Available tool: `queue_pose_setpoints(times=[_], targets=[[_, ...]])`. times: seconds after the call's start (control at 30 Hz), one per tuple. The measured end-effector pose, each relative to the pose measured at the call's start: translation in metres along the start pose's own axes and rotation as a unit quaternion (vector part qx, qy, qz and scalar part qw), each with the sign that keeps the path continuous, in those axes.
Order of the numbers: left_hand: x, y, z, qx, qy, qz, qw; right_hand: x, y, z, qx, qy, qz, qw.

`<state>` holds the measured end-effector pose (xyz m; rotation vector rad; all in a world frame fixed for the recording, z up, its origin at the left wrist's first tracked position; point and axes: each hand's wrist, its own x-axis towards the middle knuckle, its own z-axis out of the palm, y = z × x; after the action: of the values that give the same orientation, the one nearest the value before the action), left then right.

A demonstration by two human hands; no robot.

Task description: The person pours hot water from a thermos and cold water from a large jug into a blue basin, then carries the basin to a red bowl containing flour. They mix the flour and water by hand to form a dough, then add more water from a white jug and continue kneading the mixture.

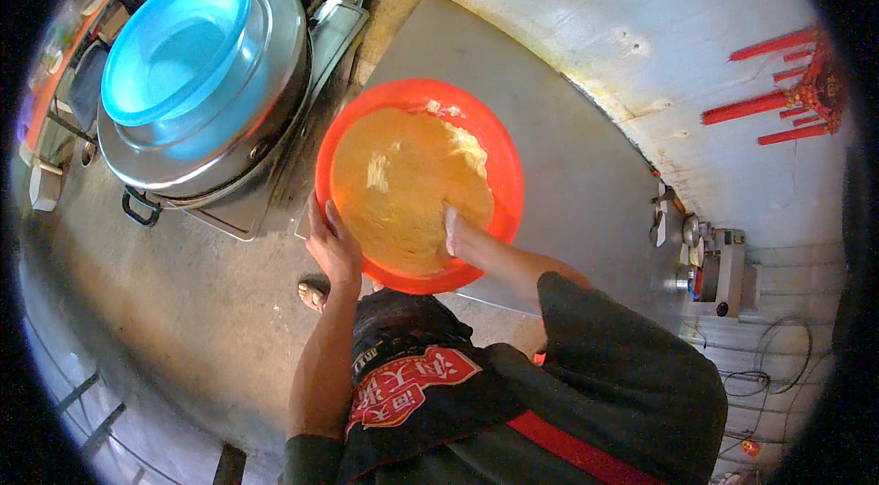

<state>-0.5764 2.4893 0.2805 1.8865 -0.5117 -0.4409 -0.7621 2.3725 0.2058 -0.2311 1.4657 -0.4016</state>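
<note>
A red plastic basin (507,169) is in front of me at the edge of a grey metal table. It holds a broad yellow mass (405,176), either flour or soft dough; I cannot tell which. My left hand (335,244) grips the basin's outer side at the left, thumb up near the rim. Into the right part of the mass goes my right hand (454,231), sunk to about the wrist. Its fingers are hidden, so their pose does not show. Paler yellow patches lie along the upper right of the mass.
At upper left a blue plastic basin (175,66) rests on the metal lid (278,25) of a large pot with a black handle (141,207). The grey table (584,176) runs right along a wall. A machine (717,272) stands at its far end. Red ornaments (776,97) hang there.
</note>
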Motion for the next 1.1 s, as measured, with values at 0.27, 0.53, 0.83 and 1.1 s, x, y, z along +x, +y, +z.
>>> queue_pose_setpoints(times=[0.27,0.53,0.83,1.1], targets=[[0.000,0.002,-0.001,0.012,0.010,0.042,0.999,-0.055,-0.079,0.029,0.123,-0.307,-0.009,0.944],[0.001,0.002,0.002,0.017,0.030,0.061,0.998,-0.097,-0.040,-0.008,-0.060,-0.119,0.139,0.981],[0.002,0.003,0.001,-0.015,-0.006,0.004,1.000,-0.011,0.046,0.064,0.150,-0.129,0.060,0.978],[0.001,-0.002,0.002,0.013,0.012,0.029,0.999,0.008,-0.023,0.049,0.153,-0.081,-0.087,0.981]])
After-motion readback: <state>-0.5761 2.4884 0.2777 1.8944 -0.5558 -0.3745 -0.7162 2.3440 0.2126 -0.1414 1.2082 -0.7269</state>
